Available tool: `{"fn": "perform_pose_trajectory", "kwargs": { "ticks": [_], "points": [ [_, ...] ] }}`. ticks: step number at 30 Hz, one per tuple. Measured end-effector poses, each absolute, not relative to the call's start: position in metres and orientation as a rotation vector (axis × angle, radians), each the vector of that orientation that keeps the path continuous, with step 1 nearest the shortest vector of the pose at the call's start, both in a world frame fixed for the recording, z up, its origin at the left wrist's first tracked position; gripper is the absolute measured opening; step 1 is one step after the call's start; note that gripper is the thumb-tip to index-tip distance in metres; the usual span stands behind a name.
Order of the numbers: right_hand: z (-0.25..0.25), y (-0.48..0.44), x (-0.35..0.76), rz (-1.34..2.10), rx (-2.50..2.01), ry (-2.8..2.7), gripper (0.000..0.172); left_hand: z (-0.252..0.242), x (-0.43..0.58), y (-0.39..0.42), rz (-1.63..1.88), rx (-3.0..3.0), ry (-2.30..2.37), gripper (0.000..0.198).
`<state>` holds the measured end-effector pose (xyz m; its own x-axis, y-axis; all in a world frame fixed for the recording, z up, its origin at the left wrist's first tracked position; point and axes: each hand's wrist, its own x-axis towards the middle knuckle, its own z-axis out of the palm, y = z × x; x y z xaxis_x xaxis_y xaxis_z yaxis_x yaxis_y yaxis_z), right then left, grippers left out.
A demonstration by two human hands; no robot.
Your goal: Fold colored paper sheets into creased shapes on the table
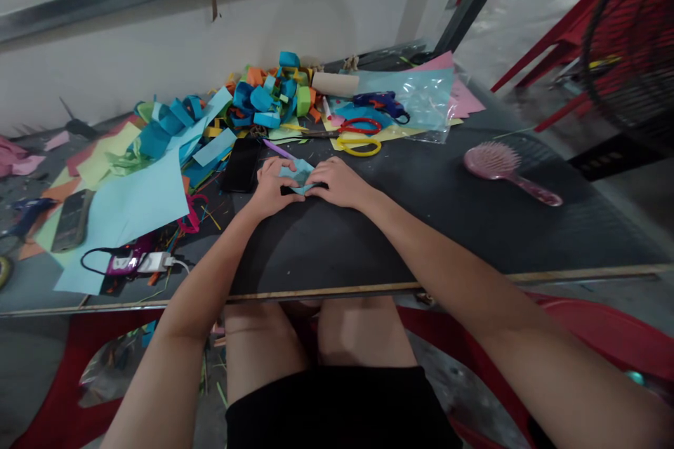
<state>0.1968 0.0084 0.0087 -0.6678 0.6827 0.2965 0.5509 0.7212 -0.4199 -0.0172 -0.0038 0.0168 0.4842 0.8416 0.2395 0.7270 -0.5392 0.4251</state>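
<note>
Paper (298,170) between hands (340,182), phone (242,167) left, hairbrush (492,161) right, paper strips (262,98) behind, on table (316,252)

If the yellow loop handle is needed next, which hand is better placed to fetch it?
Probably the right hand: the yellow loop handle lies just beyond it, while the left hand is farther off. Both hold the blue paper, so the right would need to let go first.

Both hands (272,188) on blue paper (302,172)

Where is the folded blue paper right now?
In the head view, the folded blue paper is near the centre, between the left hand and right hand, right of the black phone.
</note>
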Motion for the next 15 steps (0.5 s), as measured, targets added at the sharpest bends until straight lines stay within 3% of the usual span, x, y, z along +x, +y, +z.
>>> {"fn": "perform_pose_trajectory", "kwargs": {
  "ticks": [7,15],
  "points": [
    [0.012,0.010,0.197,0.545,-0.832,-2.552,0.012,0.012,-0.027,0.007,0.494,2.513,1.152,0.014],
    [0.008,0.016,0.203,0.488,-0.833,-2.536,0.013,0.019,-0.021,-0.005,0.500,2.509,1.273,0.016]
  ]
}}
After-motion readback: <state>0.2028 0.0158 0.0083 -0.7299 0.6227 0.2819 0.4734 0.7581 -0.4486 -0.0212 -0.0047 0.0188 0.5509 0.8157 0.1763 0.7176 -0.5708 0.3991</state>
